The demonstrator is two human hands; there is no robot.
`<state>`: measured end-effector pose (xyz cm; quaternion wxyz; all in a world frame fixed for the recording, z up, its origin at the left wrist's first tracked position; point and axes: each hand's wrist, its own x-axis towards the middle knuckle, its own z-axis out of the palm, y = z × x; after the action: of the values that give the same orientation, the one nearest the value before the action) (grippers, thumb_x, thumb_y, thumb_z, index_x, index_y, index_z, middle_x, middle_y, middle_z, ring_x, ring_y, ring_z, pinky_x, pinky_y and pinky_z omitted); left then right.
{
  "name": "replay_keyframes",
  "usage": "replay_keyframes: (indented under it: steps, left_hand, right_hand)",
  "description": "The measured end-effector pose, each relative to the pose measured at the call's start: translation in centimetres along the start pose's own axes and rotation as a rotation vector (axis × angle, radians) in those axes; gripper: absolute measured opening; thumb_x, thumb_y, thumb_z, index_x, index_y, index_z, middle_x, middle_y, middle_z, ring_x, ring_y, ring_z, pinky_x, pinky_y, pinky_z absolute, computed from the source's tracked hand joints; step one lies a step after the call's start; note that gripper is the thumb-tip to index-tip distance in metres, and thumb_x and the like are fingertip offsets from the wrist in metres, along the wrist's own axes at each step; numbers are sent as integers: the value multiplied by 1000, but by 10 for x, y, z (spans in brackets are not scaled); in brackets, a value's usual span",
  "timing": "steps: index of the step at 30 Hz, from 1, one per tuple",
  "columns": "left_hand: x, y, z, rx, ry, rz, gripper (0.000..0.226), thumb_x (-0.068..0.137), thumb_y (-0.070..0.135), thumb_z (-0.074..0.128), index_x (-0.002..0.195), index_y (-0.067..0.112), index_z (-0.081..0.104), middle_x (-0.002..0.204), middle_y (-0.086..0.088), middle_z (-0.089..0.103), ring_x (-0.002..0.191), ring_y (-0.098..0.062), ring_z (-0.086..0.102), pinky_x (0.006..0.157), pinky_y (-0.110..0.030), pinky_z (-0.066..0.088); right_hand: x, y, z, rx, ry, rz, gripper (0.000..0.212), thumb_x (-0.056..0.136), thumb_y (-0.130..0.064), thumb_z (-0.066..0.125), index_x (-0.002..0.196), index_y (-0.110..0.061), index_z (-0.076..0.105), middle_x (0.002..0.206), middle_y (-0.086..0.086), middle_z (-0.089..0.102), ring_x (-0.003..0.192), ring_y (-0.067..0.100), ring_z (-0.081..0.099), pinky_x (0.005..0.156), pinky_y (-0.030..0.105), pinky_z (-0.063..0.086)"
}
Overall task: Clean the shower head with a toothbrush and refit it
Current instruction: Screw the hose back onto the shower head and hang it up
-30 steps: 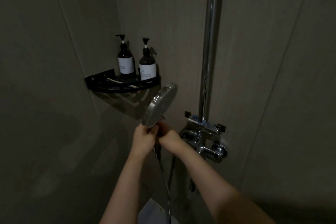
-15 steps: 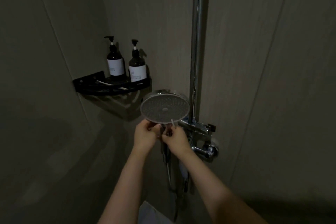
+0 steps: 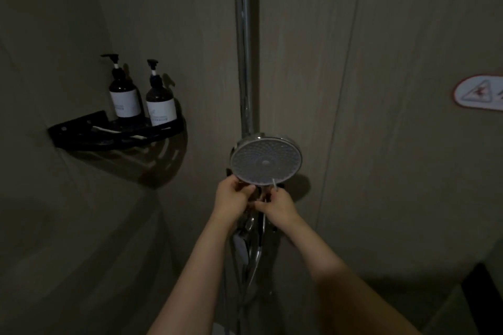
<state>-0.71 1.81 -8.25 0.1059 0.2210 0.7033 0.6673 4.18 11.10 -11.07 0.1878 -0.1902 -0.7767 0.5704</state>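
Shower head (image 3: 266, 162): round, chrome-rimmed, spray face with its grid of nozzles turned toward the viewer; held up in front of the wall, just below the foot of the riser pipe (image 3: 244, 43), which runs straight up out of view.

Left hand (image 3: 232, 200): fingers curled round the neck of the shower head just under the lower left rim, gripping it.

Right hand (image 3: 280, 205): closed in a pinch on a thin white stick, presumably the toothbrush (image 3: 274, 184); its tip rises from the fingers and touches the lower right edge of the spray face. The bristle end is too small and dim to make out. The two hands sit close together, nearly touching.

Hose (image 3: 254, 255): chrome, hanging down from below the hands between the forearms, beside other chrome fittings that are hard to tell apart in the low light.

Corner shelf (image 3: 81, 128): black, fixed where the two walls meet, up and left of the shower head and well apart from it. On it stand two dark pump bottles with pale labels, left bottle (image 3: 123, 95) and right bottle (image 3: 160, 106), side by side and upright.

Wall sign (image 3: 479, 94): oval, pale with a red border and a warning triangle, at the right edge.
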Motion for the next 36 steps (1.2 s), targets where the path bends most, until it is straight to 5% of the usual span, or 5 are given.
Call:
replay_keyframes:
  steps: [5, 11, 21, 32, 36]
  left_hand:
    - [7, -3, 19, -12, -98, 17, 25, 87, -9, 50, 108, -1, 62, 104, -13, 67, 93, -19, 62, 80, -23, 49]
    - [15, -9, 28, -2, -127, -43, 24, 89, -6, 51, 104, 8, 63, 94, -5, 65, 83, -11, 60, 75, -18, 49]
    - [7, 14, 75, 105, 52, -45, 28, 72, 25, 78, 71, 20, 51, 69, 8, 54, 69, -10, 54, 69, -23, 44]
    - [30, -4, 39, 250, -72, -61, 23, 89, 2, 56, 109, 3, 66, 104, -10, 68, 98, -21, 62, 92, -33, 49]
    - [35, 0, 36, 420, -237, -16, 30, 90, -1, 51, 117, 5, 63, 113, -9, 67, 107, -21, 60, 95, -32, 47]
  right_hand:
    - [-6, 12, -31, -73, 156, 34, 26, 77, -4, 71, 101, -10, 64, 88, -4, 63, 87, 12, 58, 78, 21, 42]
    - [2, 8, -54, -88, 298, 36, 16, 80, -11, 69, 83, -10, 53, 75, 5, 55, 76, 17, 54, 56, 20, 38]
    - [10, 3, -46, 33, 289, 22, 22, 94, -12, 45, 109, -12, 61, 100, 3, 64, 99, 19, 59, 94, 37, 48]
    - [28, -10, -60, -14, 277, -55, 32, 85, -7, 63, 71, -28, 44, 69, -15, 48, 67, 1, 48, 54, 8, 35]
    - [35, -22, -58, -10, 267, -75, 36, 85, -7, 63, 69, -31, 42, 69, -15, 48, 65, -5, 45, 65, 20, 38]
